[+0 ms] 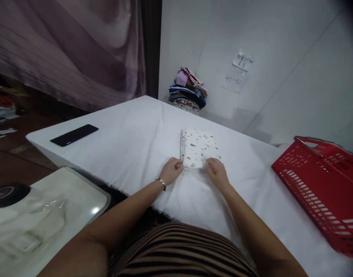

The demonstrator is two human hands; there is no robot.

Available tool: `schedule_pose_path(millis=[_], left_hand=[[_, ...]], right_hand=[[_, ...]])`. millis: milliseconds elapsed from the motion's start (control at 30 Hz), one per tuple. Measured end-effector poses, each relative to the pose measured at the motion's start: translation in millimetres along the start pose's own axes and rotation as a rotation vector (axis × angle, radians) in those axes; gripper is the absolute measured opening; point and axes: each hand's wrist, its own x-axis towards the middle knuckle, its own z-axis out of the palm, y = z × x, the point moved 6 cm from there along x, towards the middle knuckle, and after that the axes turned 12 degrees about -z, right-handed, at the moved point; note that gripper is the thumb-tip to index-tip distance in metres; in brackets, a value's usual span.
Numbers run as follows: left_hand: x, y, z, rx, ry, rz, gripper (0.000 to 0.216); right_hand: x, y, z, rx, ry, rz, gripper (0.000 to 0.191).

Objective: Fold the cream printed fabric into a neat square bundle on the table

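A folded white cloth (pixel 198 148) with small dark and beige printed motifs lies flat on the white-covered table, its layers stacked at the left edge. Its near left corner is pinched between the fingertips of my left hand (pixel 171 171), which wears a bracelet on the wrist. My right hand (pixel 217 173) grips the near right corner, fingers curled and thumb inward. Whether the cloth is a garment cannot be made out from this side.
The white table (pixel 124 130) carries a black phone (pixel 75 135) at left and a red perforated basket (pixel 323 192) at right. A pile of folded clothes (pixel 188 92) stands beyond the far edge by the wall. A pale glossy surface (pixel 87 192) holds plastic bags at lower left.
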Motion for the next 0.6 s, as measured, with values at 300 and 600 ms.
schedule_pose_path(millis=[300,600], left_hand=[[2.5,2.2,9.3,0.006,0.001,-0.002,0.027],[0.6,4.4,8.8,-0.024,-0.054,0.079,0.021]], right_hand=[[26.1,-53.2,44.6,0.031,-0.128,-0.133,0.033],[32.2,-57.2,43.2,0.254,0.005,0.027,0.029]])
